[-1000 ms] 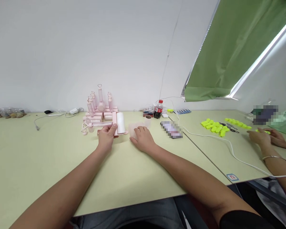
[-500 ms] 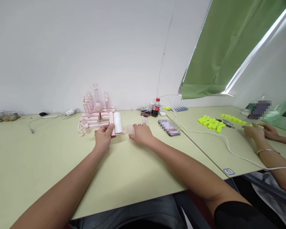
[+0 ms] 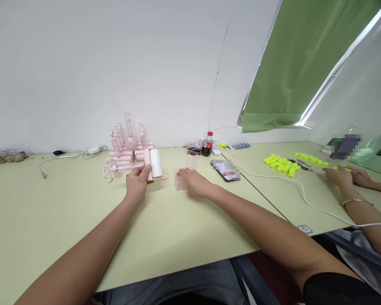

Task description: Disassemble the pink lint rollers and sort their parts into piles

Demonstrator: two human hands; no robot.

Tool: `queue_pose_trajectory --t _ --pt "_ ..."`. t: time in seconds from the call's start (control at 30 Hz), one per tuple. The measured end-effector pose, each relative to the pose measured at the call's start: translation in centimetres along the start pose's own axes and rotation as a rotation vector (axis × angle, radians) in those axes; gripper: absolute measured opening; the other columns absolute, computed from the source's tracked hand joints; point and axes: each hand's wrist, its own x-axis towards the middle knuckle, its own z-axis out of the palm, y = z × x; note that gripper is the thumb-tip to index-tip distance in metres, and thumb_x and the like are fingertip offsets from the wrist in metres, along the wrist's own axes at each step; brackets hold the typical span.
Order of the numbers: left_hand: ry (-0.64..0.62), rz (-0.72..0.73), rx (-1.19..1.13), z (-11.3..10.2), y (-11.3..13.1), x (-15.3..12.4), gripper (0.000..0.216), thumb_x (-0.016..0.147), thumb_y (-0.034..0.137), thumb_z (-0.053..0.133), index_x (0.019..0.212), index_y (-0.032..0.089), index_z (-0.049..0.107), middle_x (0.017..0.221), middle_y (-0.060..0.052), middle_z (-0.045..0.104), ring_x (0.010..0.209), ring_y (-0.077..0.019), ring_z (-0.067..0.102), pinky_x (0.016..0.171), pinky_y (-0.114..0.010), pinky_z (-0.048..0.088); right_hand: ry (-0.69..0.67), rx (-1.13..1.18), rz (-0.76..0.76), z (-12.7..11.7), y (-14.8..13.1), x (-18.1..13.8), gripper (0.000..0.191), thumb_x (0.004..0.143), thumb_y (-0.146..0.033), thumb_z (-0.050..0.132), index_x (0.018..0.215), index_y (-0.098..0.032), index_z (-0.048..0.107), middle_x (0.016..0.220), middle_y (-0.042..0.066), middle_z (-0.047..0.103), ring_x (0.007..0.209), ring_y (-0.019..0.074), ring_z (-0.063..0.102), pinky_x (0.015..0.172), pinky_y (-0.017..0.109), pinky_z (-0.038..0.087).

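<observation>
My left hand [image 3: 137, 183] grips a pink lint roller [image 3: 148, 164] with a white sticky roll. The roller's clear handle ends in a heart-shaped loop and points left. My right hand [image 3: 195, 181] is closed over a pale translucent cover [image 3: 180, 181], which is low at the table surface. Its fingertips are partly smeared by motion. Just behind that hand stands a pale upright tube [image 3: 192, 158] with a brown inside. A small round pink piece [image 3: 164, 176] lies beside the white roll. Behind my left hand, several more pink lint rollers [image 3: 122, 144] are grouped near the wall.
To the right are a phone [image 3: 226, 170], a cola bottle [image 3: 207, 144] and a white cable [image 3: 292, 181]. Beyond the table seam lie several neon yellow pieces [image 3: 281, 163]. A co-worker's hands [image 3: 341, 178] work there. Another cable [image 3: 66, 156] lies at the left.
My right hand has moved slightly right and toward me, and more of the translucent cover now shows beside its fingers. The left hand keeps the lint roller almost where it was.
</observation>
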Motion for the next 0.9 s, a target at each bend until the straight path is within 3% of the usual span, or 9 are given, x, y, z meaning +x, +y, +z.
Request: queue_pose_trajectory --t 0.27,0.67,0.9 --pt "-0.012 -0.002 -0.005 0.0 -0.2 0.1 0.049 0.059 0.054 0.077 0.079 0.011 0.066 0.07 -0.002 0.062 0.061 -0.0119 0.056 0.049 -0.023 0.052 0.08 -0.005 -0.112 1.8 -1.3 0.5 0.065 0.07 0.0 0.053 0.133 -0.013 0.047 0.141 0.016 0.047 0.13 0.0288 0.039 0.104 0.045 0.031" --pt "-0.008 -0.012 0.003 0.0 0.0 0.0 0.049 0.057 0.054 0.078 0.079 0.011 0.065 0.07 -0.002 0.062 0.062 -0.0124 0.057 0.049 -0.023 0.053 0.102 -0.049 -0.035 2.4 -0.7 3.8 0.059 0.077 -0.007 0.049 0.135 -0.013 0.047 0.144 0.016 0.045 0.131 0.0311 0.038 0.105 0.046 0.031" --pt "-0.009 -0.008 0.0 0.0 -0.2 0.0 0.049 0.059 0.055 0.077 0.078 0.011 0.066 0.069 -0.002 0.062 0.061 -0.0124 0.058 0.049 -0.024 0.053 0.113 -0.053 0.022 2.8 -0.8 3.8 0.061 0.078 -0.009 0.05 0.138 -0.012 0.045 0.148 0.017 0.041 0.135 0.0324 0.034 0.109 0.048 0.027"
